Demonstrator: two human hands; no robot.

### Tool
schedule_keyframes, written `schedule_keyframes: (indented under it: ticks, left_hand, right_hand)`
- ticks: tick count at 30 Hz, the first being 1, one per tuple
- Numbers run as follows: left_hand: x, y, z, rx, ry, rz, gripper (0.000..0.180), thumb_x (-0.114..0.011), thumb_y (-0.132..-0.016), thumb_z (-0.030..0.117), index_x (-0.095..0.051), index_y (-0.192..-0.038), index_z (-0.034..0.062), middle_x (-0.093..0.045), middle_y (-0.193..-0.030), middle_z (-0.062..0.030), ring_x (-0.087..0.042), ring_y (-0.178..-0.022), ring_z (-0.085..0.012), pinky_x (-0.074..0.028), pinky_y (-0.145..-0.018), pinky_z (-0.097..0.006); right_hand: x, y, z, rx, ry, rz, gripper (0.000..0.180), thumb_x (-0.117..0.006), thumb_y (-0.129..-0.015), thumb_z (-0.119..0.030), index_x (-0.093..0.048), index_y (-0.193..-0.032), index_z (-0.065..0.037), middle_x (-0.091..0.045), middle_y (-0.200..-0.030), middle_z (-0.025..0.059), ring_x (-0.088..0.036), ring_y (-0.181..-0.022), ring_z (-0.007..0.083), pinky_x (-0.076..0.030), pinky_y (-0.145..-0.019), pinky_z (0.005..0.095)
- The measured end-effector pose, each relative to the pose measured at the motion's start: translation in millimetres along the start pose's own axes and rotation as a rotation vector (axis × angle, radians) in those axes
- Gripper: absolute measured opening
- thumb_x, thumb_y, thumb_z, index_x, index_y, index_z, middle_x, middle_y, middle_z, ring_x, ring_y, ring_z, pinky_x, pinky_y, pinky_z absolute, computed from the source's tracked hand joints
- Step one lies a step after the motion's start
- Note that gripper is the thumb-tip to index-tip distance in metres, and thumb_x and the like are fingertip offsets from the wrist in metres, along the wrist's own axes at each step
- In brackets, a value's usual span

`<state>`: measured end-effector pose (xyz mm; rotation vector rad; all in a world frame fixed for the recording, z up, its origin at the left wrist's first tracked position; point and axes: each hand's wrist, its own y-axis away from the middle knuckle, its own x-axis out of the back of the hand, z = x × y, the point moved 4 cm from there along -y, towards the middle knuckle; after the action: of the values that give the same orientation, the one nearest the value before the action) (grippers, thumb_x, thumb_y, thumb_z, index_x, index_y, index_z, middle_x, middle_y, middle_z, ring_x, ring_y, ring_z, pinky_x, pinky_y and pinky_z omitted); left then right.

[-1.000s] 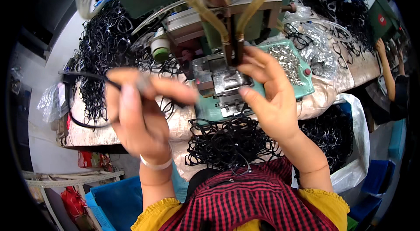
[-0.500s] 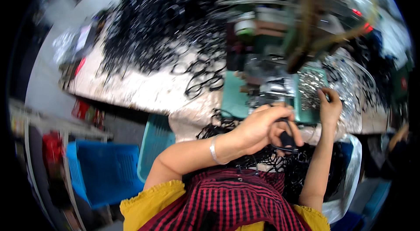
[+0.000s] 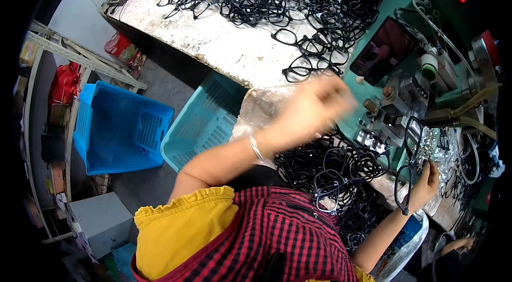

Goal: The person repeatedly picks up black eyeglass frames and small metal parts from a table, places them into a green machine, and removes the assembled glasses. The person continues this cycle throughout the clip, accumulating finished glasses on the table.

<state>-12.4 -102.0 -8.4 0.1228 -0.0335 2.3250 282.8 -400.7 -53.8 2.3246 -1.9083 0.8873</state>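
Right hand point(image 3: 426, 183) holds 1 black eyeglass frame point(image 3: 408, 164) (left hand point(image 3: 312, 108) blurred).

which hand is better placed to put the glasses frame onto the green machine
Right. The right hand already holds a black glasses frame upright beside the green machine. The left hand is blurred, raised over the lap pile, apparently empty.

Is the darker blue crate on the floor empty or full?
Nearly empty. The blue crate shows its bare bottom and slotted walls, with only one small dark item lying inside, too small to identify.
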Motion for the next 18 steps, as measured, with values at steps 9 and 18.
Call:
schedule_keyframes:
  ticks: [9,18]
  left_hand:
    - [81,-102,-38,-0.429,-0.958,0.129,0.034,-0.063,-0.076,0.004,-0.069,-0.109,0.0073,-0.063,-0.124,-0.0159,-0.057,-0.116,-0.0352,-0.043,-0.101,-0.042]
    - [80,-124,-28,-0.511,-1.096,0.239,0.018,-0.074,-0.08,0.016,-0.072,-0.094,0.0048,-0.069,-0.093,-0.014,-0.065,-0.085,-0.0332,-0.051,-0.078,-0.04]
  right_hand:
    - [-67,-19,-53,0.068,-0.196,-0.097,0.02,-0.068,-0.089,-0.002,-0.07,-0.109,0.001,-0.071,-0.102,0.007,-0.065,-0.091,0.0127,-0.05,-0.084,0.0246]
    - [-3,28,-53,0.245,0.188,0.182,0.012,-0.068,-0.084,0.0,-0.071,-0.096,0.001,-0.071,-0.094,0.009,-0.066,-0.091,0.021,-0.049,-0.089,0.0313]
